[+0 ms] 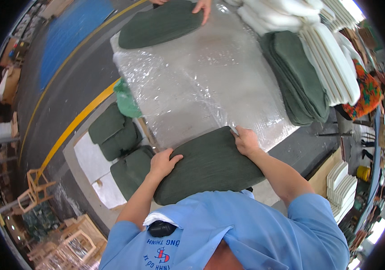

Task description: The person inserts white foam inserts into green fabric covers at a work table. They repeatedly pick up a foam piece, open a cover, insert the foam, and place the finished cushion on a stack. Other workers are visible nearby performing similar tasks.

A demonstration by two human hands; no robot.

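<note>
A dark green seat cushion (206, 164) lies against my body at the near edge of a table covered in clear plastic film (201, 81). My left hand (163, 163) grips its left edge, thumb on top and the other fingers out of sight beneath. My right hand (246, 140) is closed on the far right corner, where a small pale bit shows by the fingertips. Across the table, another person's hands (203, 10) hold a similar green cushion (161, 23).
Stacked green cushions (296, 76) and white foam pads (329, 63) occupy the table's right side. More green cushions (116, 130) lie low at the left, beside a green plastic bag (126, 99). A yellow floor line (75, 128) runs past. White pads (342, 189) are stacked at right.
</note>
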